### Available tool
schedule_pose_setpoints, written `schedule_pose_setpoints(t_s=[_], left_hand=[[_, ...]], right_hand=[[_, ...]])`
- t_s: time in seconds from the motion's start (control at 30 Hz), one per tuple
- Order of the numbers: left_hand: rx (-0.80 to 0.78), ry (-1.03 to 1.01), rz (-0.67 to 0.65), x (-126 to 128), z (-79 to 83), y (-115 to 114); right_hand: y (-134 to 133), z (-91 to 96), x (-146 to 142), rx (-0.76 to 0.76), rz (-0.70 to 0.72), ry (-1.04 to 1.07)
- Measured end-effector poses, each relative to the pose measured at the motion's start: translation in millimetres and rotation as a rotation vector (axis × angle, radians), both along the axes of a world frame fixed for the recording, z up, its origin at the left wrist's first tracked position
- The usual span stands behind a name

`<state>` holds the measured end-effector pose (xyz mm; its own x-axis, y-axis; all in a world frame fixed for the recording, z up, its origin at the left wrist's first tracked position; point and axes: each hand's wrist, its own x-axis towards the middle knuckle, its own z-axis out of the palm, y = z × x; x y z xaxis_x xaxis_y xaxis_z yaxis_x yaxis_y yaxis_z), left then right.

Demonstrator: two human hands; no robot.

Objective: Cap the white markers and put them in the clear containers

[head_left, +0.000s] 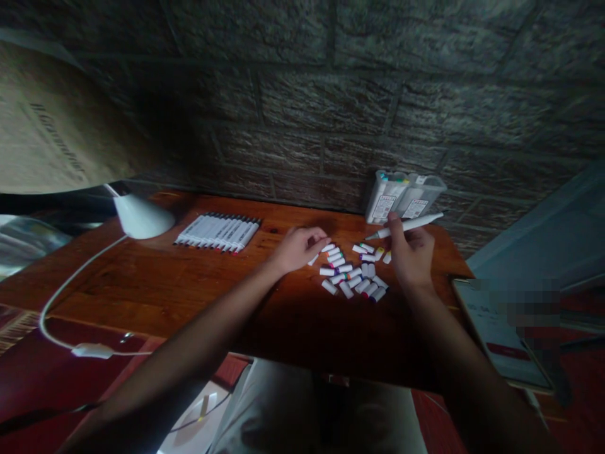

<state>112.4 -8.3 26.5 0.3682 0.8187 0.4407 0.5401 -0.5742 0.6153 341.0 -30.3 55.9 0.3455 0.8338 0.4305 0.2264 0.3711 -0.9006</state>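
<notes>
A white marker [411, 225] without its cap is held by my right hand [410, 252], closed around it. Its grey tip points left, over the upper right of a loose pile of white marker caps [353, 273] with coloured ends. My left hand [302, 247] is at the pile's upper left edge, its fingers curled and the fingertips close together beside a cap [328, 248]. Whether something small sits between those fingertips is hidden. Another white cap [312, 260] lies just below this hand.
A row of white markers [217, 232] lies left on the wooden table [255, 309]. Clear plastic cases [406, 195] stand at the back right by the stone wall. A lamp [142, 214] with a white cord is at the left; a tablet-like panel [501, 334] sits at the right edge.
</notes>
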Motion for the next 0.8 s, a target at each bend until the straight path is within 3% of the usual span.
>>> schedule_pose_setpoints(t_s=[0.23,0.57,0.67,0.8], left_hand=[[0.023,0.079,-0.082,7,-1.6,-4],[0.053,0.037,-0.037,6,0.9,-4],[0.06,0.045,-0.027,5,0.0,-3],[0.073,0.044,-0.015,4,-0.9,-2]], right_hand=[[3,-2.8,3,-0.013,0.009,0.014],[12,-7.8,10,0.0,0.031,0.093],[15,-13.1,13,-0.022,0.084,0.024],[22,-24.9,19,0.014,0.11,-0.331]])
